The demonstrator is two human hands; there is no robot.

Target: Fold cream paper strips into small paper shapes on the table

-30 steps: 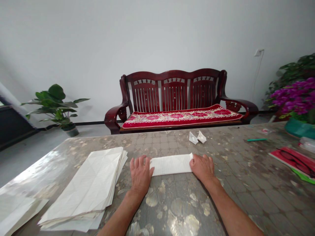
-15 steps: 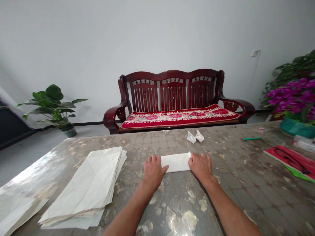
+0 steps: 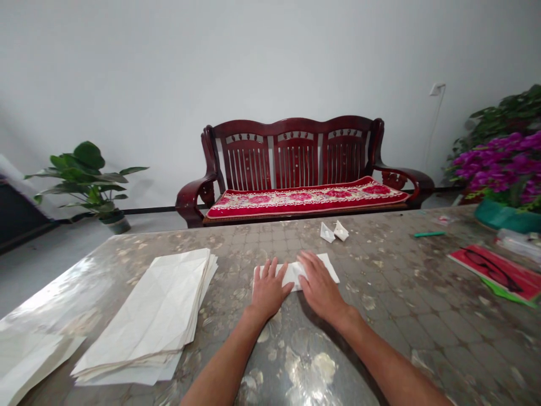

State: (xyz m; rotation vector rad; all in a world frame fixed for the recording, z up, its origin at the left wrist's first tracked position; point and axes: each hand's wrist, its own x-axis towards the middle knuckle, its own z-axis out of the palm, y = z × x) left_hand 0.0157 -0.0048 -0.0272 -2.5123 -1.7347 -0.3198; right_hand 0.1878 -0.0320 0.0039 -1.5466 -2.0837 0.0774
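A folded strip of white paper (image 3: 328, 267) lies on the table in front of me, partly covered by both hands. My left hand (image 3: 270, 286) rests flat on its left end with the fingers spread. Over the middle of the strip is my right hand (image 3: 319, 282), fingers stretched out and slightly blurred, touching or just above the paper. The strip's right end shows beyond it. Two small folded paper boats (image 3: 327, 232) stand beyond the strip, near the far edge of the table.
A stack of creased white paper (image 3: 147, 316) lies to the left, with more sheets (image 3: 29, 361) at the table's left edge. On the right are a green pen (image 3: 429, 234), glasses (image 3: 492, 268) on a red booklet (image 3: 524, 272), and purple flowers (image 3: 502, 160). A wooden bench (image 3: 296, 163) stands behind.
My right hand has let go of the strip's right end and moved left to its middle. My left hand's fingers have spread out over the left end. The strip now lies slightly tilted.
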